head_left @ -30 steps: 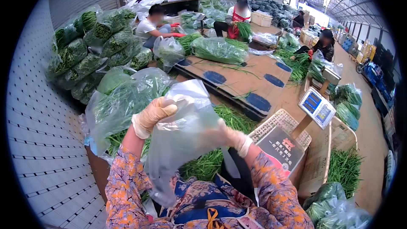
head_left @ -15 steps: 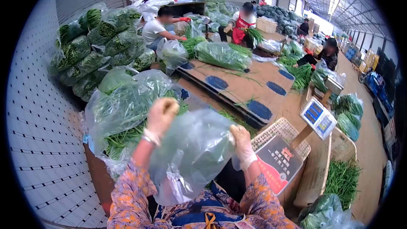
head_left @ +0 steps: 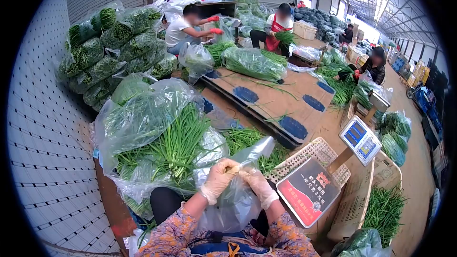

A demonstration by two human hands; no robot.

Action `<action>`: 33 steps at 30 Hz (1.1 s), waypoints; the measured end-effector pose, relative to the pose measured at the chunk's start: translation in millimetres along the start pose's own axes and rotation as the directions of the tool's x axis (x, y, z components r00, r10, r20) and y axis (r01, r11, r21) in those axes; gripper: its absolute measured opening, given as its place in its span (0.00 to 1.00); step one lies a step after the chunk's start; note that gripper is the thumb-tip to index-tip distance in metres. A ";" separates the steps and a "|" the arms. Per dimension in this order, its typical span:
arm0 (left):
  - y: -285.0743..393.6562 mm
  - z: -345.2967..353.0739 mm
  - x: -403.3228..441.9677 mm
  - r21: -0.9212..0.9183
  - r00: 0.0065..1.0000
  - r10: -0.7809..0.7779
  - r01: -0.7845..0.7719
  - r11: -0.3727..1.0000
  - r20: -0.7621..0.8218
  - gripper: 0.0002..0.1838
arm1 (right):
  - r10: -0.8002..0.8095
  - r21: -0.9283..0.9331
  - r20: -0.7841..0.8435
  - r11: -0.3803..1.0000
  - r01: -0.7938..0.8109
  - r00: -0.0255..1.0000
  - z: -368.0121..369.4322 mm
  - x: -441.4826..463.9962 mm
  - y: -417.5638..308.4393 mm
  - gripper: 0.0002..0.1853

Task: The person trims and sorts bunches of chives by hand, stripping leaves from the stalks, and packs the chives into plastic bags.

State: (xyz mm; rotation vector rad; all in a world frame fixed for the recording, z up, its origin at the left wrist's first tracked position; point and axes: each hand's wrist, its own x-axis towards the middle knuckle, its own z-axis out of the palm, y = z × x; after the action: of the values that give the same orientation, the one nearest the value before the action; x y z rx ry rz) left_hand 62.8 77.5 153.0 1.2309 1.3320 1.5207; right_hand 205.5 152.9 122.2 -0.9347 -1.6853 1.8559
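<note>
Gloved in pale, thin material, my left hand (head_left: pixel 219 180) pinches the edge of a clear plastic bag (head_left: pixel 228 212). Close beside it, my right hand (head_left: pixel 257 186) is closed on the same bag, and the two hands nearly touch. The bag hangs down over my lap, with part of it sticking up behind my right hand. Left of the hands, long green stalks (head_left: pixel 178 143) lie loose on a large open plastic bag (head_left: pixel 138 119). More cut greens (head_left: pixel 243 139) lie just beyond my hands.
A digital scale (head_left: pixel 359 139) with a dark platform (head_left: pixel 309 191) stands at the right, beside plastic crates (head_left: pixel 350 204). Ahead is a low board (head_left: pixel 266 100) bearing bagged greens (head_left: pixel 252 63). Filled bags (head_left: pixel 114 47) are stacked at the left. Several people sit farther back.
My hands have come together and lowered toward my lap. The bag, spread wide before, now hangs narrower below them, uncovering the loose stalks. A co-worker's red-gloved hands have risen.
</note>
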 end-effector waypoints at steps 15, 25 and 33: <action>42.3 -34.6 -11.4 0.767 0.833 0.524 -0.450 0.457 0.177 0.17 | -0.204 0.694 -0.151 0.675 0.251 0.967 -44.9 14.8 16.5 0.09; -5.8 -129.2 -7.1 0.981 0.936 0.337 0.042 0.189 -0.105 0.40 | -0.482 -0.296 -0.522 0.876 0.381 0.704 -112.0 1.3 -14.8 0.14; 6.1 -62.1 44.8 0.982 0.911 0.411 -0.095 0.162 0.020 0.29 | -0.717 -0.711 0.093 0.437 0.550 0.691 0.8 -19.1 -96.3 0.23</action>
State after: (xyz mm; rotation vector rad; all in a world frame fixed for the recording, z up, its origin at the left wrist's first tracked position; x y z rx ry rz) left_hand -8.1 103.2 167.5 2.1798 2.6069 0.8781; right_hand 207.5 152.1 220.3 -0.5492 -2.2087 0.5422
